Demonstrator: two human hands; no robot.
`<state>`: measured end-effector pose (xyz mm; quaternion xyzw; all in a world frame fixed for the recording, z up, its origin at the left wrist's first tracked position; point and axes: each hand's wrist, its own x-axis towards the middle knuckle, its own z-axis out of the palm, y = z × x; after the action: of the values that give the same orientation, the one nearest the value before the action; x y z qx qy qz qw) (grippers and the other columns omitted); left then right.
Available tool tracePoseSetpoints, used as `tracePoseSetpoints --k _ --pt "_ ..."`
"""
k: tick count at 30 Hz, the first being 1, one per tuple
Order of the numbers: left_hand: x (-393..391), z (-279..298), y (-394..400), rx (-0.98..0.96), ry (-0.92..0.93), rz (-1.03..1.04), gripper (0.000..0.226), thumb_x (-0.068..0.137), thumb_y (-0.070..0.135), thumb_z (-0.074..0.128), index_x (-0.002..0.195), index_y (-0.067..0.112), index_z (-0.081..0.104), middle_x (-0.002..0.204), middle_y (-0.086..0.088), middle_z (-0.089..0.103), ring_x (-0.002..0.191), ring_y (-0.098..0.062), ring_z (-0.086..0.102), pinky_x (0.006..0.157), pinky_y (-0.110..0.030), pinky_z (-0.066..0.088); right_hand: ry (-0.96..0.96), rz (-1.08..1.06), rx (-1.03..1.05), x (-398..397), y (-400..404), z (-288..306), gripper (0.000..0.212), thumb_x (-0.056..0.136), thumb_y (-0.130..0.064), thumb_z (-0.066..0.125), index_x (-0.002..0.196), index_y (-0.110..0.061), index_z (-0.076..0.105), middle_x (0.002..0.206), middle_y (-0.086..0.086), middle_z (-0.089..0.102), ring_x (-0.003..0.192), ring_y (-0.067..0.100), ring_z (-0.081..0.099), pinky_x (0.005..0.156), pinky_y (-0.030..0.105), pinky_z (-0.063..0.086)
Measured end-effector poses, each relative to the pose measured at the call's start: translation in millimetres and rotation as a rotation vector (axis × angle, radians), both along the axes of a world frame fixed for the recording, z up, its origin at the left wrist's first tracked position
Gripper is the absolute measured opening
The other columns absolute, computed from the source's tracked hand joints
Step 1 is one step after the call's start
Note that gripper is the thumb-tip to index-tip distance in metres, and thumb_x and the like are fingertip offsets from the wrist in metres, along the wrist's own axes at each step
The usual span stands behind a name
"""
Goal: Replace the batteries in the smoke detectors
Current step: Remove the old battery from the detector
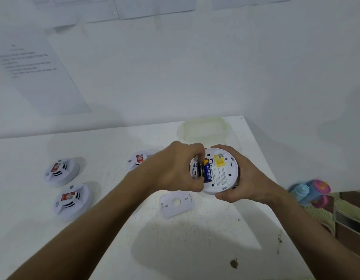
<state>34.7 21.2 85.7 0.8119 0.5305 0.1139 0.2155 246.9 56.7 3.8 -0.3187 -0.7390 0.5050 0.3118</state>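
Above white table (134, 249), both hands grip smoke detector (223, 174)

Two bare forearms and hands (175, 168), no sleeves, rings, watch or gloves visible.

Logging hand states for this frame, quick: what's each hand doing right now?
Left hand: fingers curled, pinching the batteries in the open compartment.
Right hand: gripping the smoke detector, held back side up above the table.
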Motion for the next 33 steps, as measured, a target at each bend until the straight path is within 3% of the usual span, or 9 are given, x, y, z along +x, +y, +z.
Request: tracePoseSetpoints --k 6,11,14,16,20,23,25,29,33 --pt "3.2 0.9 8.2 0.004 0.038 -0.023 0.033 0.070 0.030 0.080 0.086 0.018 0.054 0.090 0.010 0.060 0.063 -0.003 0.055 0.050 -0.005 0.039 0.004 -0.033 0.022 -1.9 3.0 0.1 0.093 0.048 -0.022 0.084 0.132 -0.027 0.045 0.124 -0.005 0.058 0.115 0.022 0.059 0.091 0.036 0.055" --pt "5.0 1.7 13.5 -0.017 0.108 -0.038 0.033 0.071 0.029 0.081 0.079 0.018 0.050 0.090 0.008 0.061 0.065 -0.010 0.055 0.047 -0.008 0.034 0.013 -0.048 0.065 -5.6 4.5 -0.8 0.088 0.047 -0.027 0.082 0.128 -0.029 0.046 0.118 -0.011 0.060 0.111 0.016 0.060 0.088 0.021 0.052" --pt "6.8 -3.4 13.9 0.029 0.201 -0.040 0.039 0.073 0.033 0.079 0.069 0.024 0.040 0.076 0.010 0.055 0.063 -0.013 0.051 0.051 -0.014 0.034 -0.010 -0.047 0.084 -6.3 7.8 -0.6 0.088 0.047 -0.026 0.082 0.127 -0.031 0.048 0.117 -0.015 0.060 0.110 0.014 0.060 0.087 0.018 0.051" --pt "7.5 -8.0 13.6 0.066 0.242 -0.057 0.037 0.076 0.035 0.076 0.074 0.024 0.041 0.077 0.008 0.054 0.065 -0.013 0.050 0.054 -0.018 0.038 -0.028 -0.034 0.088 -6.6 9.5 -2.2 0.089 0.048 -0.020 0.083 0.129 -0.028 0.048 0.118 -0.015 0.061 0.111 0.014 0.061 0.089 0.018 0.051" --pt "6.1 -13.4 8.8 0.108 0.241 -0.085 0.042 0.085 0.039 0.066 0.119 0.020 0.050 0.111 0.003 0.064 0.087 -0.011 0.056 0.067 -0.018 0.044 -0.039 -0.029 0.082 -5.9 12.6 -6.6 0.089 0.050 -0.023 0.082 0.131 -0.028 0.047 0.120 -0.014 0.061 0.112 0.014 0.061 0.091 0.017 0.049" --pt "2.6 -15.5 10.0 0.259 0.165 -0.095 0.043 0.093 0.032 0.055 0.135 0.022 0.050 0.115 0.002 0.067 0.087 -0.011 0.058 0.066 -0.017 0.042 -0.021 -0.049 0.057 -4.7 15.0 -7.8 0.090 0.049 -0.023 0.082 0.132 -0.023 0.049 0.121 -0.006 0.062 0.111 0.018 0.061 0.088 0.020 0.050" --pt "1.1 -14.8 11.6 0.344 0.173 -0.136 0.038 0.098 0.028 0.045 0.134 0.022 0.056 0.116 -0.002 0.069 0.092 -0.019 0.065 0.072 -0.026 0.048 -0.008 -0.059 0.043 -4.8 15.9 -6.0 0.088 0.048 -0.026 0.080 0.130 -0.023 0.049 0.118 -0.006 0.062 0.109 0.016 0.061 0.085 0.019 0.050" --pt "4.9 -23.4 12.2 0.396 0.187 -0.191 0.037 0.089 0.031 0.043 0.106 0.019 0.073 0.095 -0.007 0.066 0.062 -0.024 0.063 0.049 -0.032 0.052 0.019 -0.112 0.027 0.1 21.5 -4.4 0.086 0.049 -0.018 0.085 0.128 -0.024 0.050 0.114 -0.010 0.064 0.108 0.014 0.062 0.084 0.020 0.051" --pt "11.4 -25.5 20.4 0.294 0.061 -0.139 0.034 0.087 0.035 0.055 0.112 0.018 0.071 0.094 0.000 0.061 0.071 -0.013 0.058 0.062 -0.032 0.052 0.051 -0.148 0.014 10.9 25.0 -2.7 0.087 0.049 -0.009 0.085 0.129 -0.017 0.051 0.115 -0.002 0.065 0.108 0.022 0.063 0.084 0.030 0.055"
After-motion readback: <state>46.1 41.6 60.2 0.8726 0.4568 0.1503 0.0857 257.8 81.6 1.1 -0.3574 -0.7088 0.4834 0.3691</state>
